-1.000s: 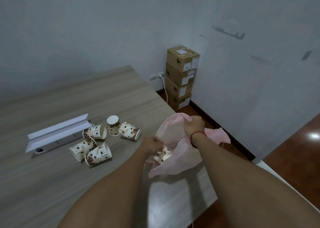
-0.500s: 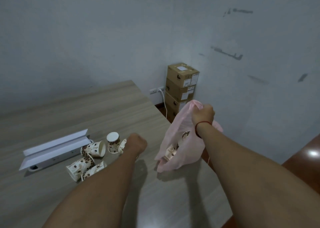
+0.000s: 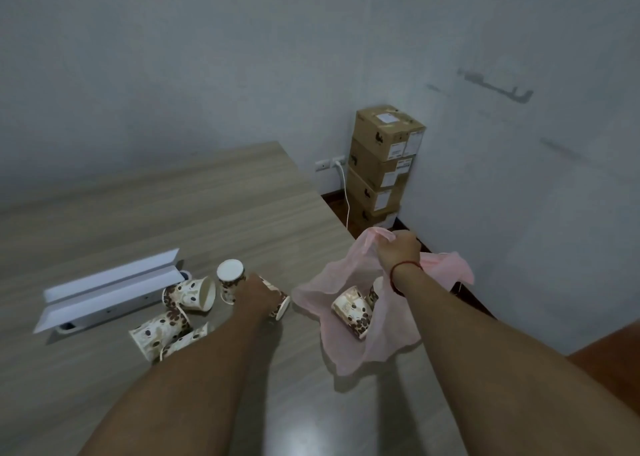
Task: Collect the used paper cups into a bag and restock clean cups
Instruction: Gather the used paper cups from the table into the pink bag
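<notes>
Two cups are seen inside the pink bag [image 3: 377, 337]. The nearer bagged cup [image 3: 353, 311] lies tilted on its side, brown bean print visible. The second bagged cup [image 3: 375, 289] is mostly hidden behind the right forearm and the bag film, so its pose cannot be told.

The bag sits on the table [image 3: 173, 206] near the right edge, with its mouth held up and open. Its top rim is bunched and gripped in the curled fingers of the right hand [image 3: 398, 251]. A red string [image 3: 403, 269] is worn on that wrist.

Five more cups are left on the table, all to the left of the bag:
- The gripped cup [image 3: 281, 306] lies on its side just beside the bag, not touching it. The left hand [image 3: 258, 292] is curled over it, and only the rim end shows.
- The upturned cup [image 3: 231, 280] stands base up, just beside the left hand.
- The open-mouth cup [image 3: 190, 294] lies on its side, mouth towards the camera.
- The front cup [image 3: 159, 332] lies on its side.
- The last cup [image 3: 185, 342] lies on its side against the left forearm.

A white hinged flap [image 3: 110, 285] is raised over a socket box recessed in the table, left of the cups. Cardboard boxes [image 3: 384, 164] are stacked in the wall corner behind the table, and a white cable [image 3: 344, 192] is plugged into the outlet beside them.
</notes>
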The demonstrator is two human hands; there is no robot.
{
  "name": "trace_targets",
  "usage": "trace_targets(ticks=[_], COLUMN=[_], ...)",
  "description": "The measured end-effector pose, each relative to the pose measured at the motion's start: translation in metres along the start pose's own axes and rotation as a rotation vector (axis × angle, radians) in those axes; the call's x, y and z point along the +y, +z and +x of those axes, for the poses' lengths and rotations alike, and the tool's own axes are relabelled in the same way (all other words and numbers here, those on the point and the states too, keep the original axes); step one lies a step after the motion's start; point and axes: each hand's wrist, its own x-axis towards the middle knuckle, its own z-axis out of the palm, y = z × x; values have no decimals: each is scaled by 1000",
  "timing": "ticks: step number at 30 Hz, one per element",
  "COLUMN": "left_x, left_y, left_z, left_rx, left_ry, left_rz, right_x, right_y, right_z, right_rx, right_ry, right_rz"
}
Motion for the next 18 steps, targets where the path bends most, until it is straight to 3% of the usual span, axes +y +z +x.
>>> trace_targets(ticks=[18], left_x=[-19], left_y=[51], left_z=[25], left_rx=[54], left_ry=[-124], left_rz=[30], right_x=[51], right_y=[31], right_z=[5], right_rx=[-113], right_ry=[-39], right_rz=[-5])
